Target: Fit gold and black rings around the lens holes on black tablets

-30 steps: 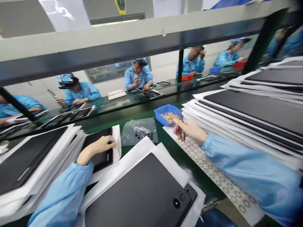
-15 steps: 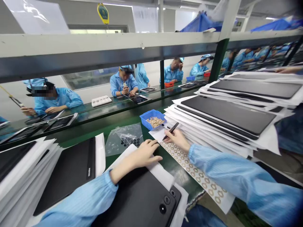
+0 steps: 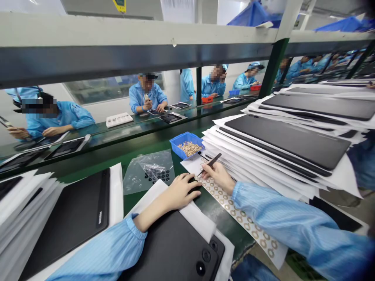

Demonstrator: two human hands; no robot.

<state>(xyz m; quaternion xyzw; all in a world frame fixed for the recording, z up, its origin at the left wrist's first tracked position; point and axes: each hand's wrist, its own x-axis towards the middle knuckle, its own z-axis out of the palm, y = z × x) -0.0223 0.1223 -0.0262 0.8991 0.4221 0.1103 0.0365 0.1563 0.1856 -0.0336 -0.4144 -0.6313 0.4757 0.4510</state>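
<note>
At the far left lies a stack of white wrappers [image 3: 17, 199], topped by a black tablet-like panel [image 3: 73, 222] with small lettering along one edge. Next to it, the person's left arm in a pale blue striped sleeve [image 3: 99, 249] reaches in from the bottom. The left hand [image 3: 181, 191] rests on a white sheet [image 3: 164, 195] over a second black panel [image 3: 166, 253], which has round openings near one corner. Its fingers are spread and slightly curved, with nothing pinched, and the fingertips come close to a strip of tan rings [image 3: 234, 210].

Beyond that hand, a transparent plastic bag [image 3: 149, 171] on the green bench [image 3: 137, 158] holds dark round pieces. A blue plastic bin [image 3: 186, 145] of tan rings sits just past it.

The right hand [image 3: 218, 175] pinches slim dark tweezers [image 3: 212, 164] between thumb and fingers. Their lower tips sit just above a white paper corner [image 3: 190, 166], near the start of the strip. Whether the tips are pressed together, or hold a ring, is too small to tell.

At the right, a tall pile of black panels in white wrappers [image 3: 287, 140] lies beside that hand. Across the bench, beyond a grey shelf [image 3: 131, 58], co-workers in blue smocks [image 3: 146, 93] sit bent over their own panels.
</note>
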